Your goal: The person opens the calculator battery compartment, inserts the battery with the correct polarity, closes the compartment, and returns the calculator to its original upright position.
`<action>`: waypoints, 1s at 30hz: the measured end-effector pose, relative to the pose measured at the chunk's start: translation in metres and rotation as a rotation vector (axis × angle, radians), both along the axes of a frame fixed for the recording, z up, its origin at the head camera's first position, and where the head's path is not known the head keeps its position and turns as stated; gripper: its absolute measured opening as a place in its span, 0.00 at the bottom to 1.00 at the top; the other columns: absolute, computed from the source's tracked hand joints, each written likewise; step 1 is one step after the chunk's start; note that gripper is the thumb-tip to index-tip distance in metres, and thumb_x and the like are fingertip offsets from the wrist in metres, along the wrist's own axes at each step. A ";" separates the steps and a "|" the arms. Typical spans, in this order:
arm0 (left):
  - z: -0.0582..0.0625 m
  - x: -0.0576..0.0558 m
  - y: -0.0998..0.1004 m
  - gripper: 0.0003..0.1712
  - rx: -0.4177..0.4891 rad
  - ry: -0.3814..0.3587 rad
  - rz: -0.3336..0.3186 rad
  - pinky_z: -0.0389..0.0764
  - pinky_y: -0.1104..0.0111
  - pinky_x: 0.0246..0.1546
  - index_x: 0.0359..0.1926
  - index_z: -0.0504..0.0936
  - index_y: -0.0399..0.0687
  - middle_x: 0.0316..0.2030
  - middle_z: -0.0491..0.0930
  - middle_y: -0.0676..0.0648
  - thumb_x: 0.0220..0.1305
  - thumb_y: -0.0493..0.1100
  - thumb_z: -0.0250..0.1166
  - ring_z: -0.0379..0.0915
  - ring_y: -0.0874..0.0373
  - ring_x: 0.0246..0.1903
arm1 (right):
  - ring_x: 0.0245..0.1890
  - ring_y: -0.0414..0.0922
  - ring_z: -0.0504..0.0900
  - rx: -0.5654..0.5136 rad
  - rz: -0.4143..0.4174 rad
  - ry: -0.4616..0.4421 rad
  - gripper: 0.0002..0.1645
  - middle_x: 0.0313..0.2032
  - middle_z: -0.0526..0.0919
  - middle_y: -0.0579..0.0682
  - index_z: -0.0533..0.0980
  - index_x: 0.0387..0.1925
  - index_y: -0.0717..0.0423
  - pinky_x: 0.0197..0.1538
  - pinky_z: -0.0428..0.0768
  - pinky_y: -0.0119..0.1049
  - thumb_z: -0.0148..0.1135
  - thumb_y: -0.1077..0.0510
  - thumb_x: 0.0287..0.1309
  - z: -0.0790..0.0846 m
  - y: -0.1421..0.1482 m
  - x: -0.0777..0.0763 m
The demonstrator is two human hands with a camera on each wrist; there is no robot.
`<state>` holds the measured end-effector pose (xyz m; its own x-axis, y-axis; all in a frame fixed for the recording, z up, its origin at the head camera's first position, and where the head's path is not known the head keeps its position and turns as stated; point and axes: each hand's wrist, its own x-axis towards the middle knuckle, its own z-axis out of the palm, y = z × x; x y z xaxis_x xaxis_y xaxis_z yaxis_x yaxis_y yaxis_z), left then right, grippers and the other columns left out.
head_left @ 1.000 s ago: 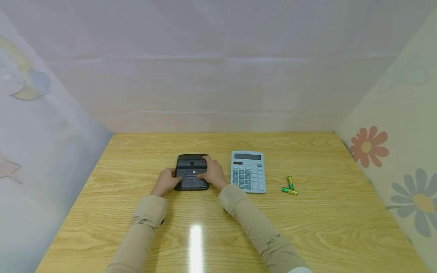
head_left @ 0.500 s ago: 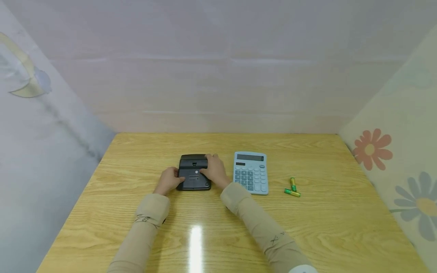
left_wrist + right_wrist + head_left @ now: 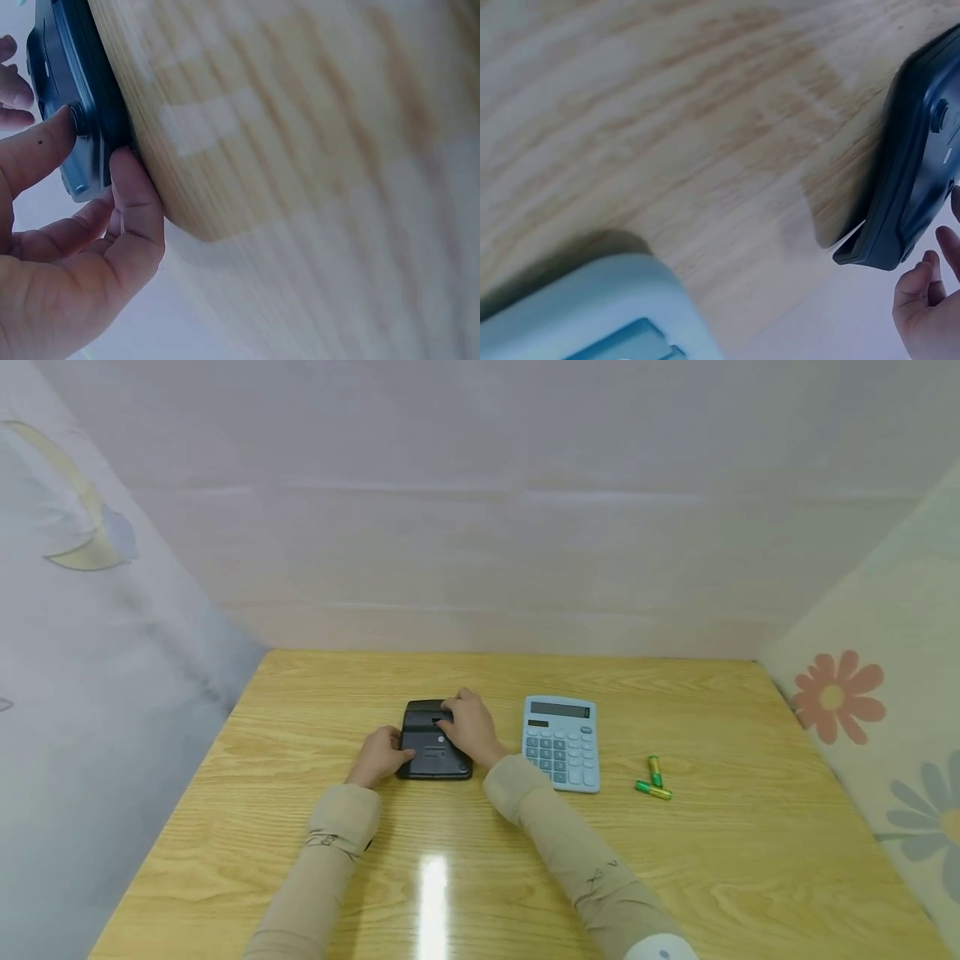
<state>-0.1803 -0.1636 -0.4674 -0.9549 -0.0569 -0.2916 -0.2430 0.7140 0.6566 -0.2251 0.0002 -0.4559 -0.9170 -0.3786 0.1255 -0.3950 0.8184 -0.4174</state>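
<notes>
A black calculator lies face down on the wooden table, its back with a small latch turned up. My left hand pinches its left edge. The left wrist view has the thumb beside a round rubber foot, with the index finger at the underside. Over the upper right part of the back is my right hand, its thumb at the latch. In the right wrist view that hand's other fingers are loosely bent beside the black calculator's far end, not wrapped round it.
A light blue calculator lies face up just right of my right hand. Farther right are two green and yellow batteries, one pointing away and one lying crosswise. Patterned cloth walls border the table.
My right hand has slid away from me up the black calculator's back, its thumb moving from the middle to the latch. My left hand keeps its hold. The whole head view has shifted slightly.
</notes>
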 end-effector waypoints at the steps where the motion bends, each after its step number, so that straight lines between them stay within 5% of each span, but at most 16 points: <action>1: 0.000 0.000 0.000 0.28 -0.003 0.000 -0.001 0.74 0.56 0.43 0.55 0.67 0.26 0.46 0.73 0.32 0.58 0.40 0.63 0.71 0.42 0.46 | 0.39 0.46 0.71 0.011 0.005 0.005 0.17 0.38 0.74 0.51 0.79 0.45 0.55 0.41 0.74 0.36 0.64 0.54 0.54 0.000 -0.001 -0.001; 9: 0.001 0.001 0.001 0.28 -0.021 -0.006 -0.006 0.74 0.57 0.40 0.55 0.67 0.26 0.44 0.74 0.33 0.58 0.40 0.63 0.72 0.44 0.43 | 0.44 0.46 0.70 0.056 0.040 0.040 0.16 0.41 0.75 0.51 0.80 0.45 0.53 0.44 0.74 0.37 0.64 0.53 0.54 0.000 -0.001 -0.001; 21: -0.003 0.000 0.001 0.28 -0.015 0.011 0.003 0.74 0.57 0.39 0.54 0.68 0.26 0.43 0.74 0.35 0.58 0.40 0.63 0.71 0.46 0.41 | 0.35 0.44 0.72 0.147 0.140 0.148 0.03 0.32 0.74 0.48 0.79 0.27 0.53 0.39 0.74 0.33 0.63 0.59 0.54 0.000 -0.008 0.000; 30: -0.002 0.000 0.000 0.28 -0.014 0.019 -0.007 0.74 0.58 0.37 0.53 0.68 0.26 0.42 0.74 0.34 0.57 0.40 0.64 0.71 0.46 0.39 | 0.46 0.44 0.72 0.462 0.205 0.197 0.13 0.42 0.75 0.48 0.77 0.42 0.53 0.48 0.73 0.37 0.62 0.54 0.55 0.002 -0.013 0.001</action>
